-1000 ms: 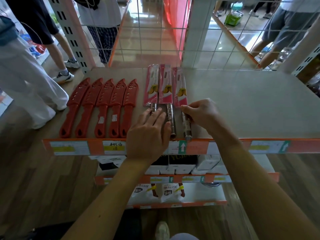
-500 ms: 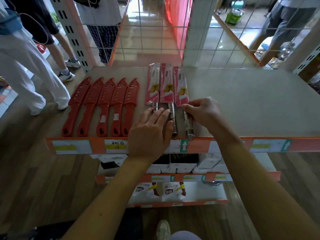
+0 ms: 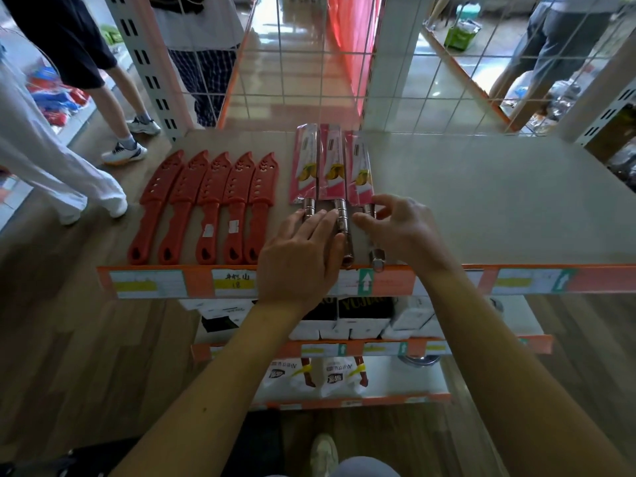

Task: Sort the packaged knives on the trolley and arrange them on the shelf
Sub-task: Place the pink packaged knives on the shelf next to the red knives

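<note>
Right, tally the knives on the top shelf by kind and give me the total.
Red sheathed knives: 5
Pink-packaged steel-handled knives: 3
Total: 8

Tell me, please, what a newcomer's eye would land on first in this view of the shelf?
Five red knives lie side by side on the left part of the shelf, handles toward the front edge. Beside them, near the middle, three pink-wrapped knives with steel handles lie in a row. The left hand rests flat over their handles, and the right hand touches the rightmost one.
</note>
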A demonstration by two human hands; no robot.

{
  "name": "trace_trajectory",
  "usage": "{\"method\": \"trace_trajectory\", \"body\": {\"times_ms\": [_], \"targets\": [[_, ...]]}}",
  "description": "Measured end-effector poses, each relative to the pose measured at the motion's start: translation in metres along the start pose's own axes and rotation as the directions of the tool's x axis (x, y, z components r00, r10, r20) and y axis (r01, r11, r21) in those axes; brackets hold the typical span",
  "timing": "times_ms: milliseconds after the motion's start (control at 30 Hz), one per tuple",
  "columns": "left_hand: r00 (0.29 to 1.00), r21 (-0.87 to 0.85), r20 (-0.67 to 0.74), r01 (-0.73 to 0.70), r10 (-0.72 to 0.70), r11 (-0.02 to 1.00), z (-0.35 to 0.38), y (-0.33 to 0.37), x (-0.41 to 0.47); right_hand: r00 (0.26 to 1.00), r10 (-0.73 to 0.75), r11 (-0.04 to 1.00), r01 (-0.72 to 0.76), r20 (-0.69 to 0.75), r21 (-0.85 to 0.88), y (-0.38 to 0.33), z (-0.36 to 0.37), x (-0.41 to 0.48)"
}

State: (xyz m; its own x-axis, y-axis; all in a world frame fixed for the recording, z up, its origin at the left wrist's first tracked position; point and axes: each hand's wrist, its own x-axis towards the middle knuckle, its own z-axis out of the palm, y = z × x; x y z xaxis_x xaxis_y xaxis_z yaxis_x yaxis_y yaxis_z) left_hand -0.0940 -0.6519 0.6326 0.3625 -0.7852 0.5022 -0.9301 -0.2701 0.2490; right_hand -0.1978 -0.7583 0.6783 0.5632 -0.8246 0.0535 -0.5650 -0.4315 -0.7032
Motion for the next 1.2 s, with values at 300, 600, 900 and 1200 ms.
{"method": "trace_trajectory", "body": {"times_ms": [300, 600, 900, 1200], "targets": [[0.999, -0.013, 0.014, -0.031, 0.031, 0.999, 0.000, -0.002, -0.002, 0.997, -0.055, 0.998, 0.055, -0.049, 0.002, 0.000, 0.001, -0.009], [1.000, -0.032, 0.020, -0.020, 0.020, 0.999, -0.003, 0.000, -0.003, 0.994, -0.073, 0.996, 0.076, -0.082, 0.041, 0.002, 0.004, -0.009], [0.999, -0.052, 0.050, 0.006, -0.004, 0.999, -0.001, 0.000, -0.003, 0.998, -0.024, 0.999, 0.026, -0.061, 0.023, 0.003, 0.004, -0.008], [0.977, -0.149, 0.152, 0.169, -0.147, 0.974, -0.025, -0.004, -0.008, 0.992, -0.076, 0.991, 0.064, -0.102, -0.119, -0.008, 0.000, -0.017]]}}
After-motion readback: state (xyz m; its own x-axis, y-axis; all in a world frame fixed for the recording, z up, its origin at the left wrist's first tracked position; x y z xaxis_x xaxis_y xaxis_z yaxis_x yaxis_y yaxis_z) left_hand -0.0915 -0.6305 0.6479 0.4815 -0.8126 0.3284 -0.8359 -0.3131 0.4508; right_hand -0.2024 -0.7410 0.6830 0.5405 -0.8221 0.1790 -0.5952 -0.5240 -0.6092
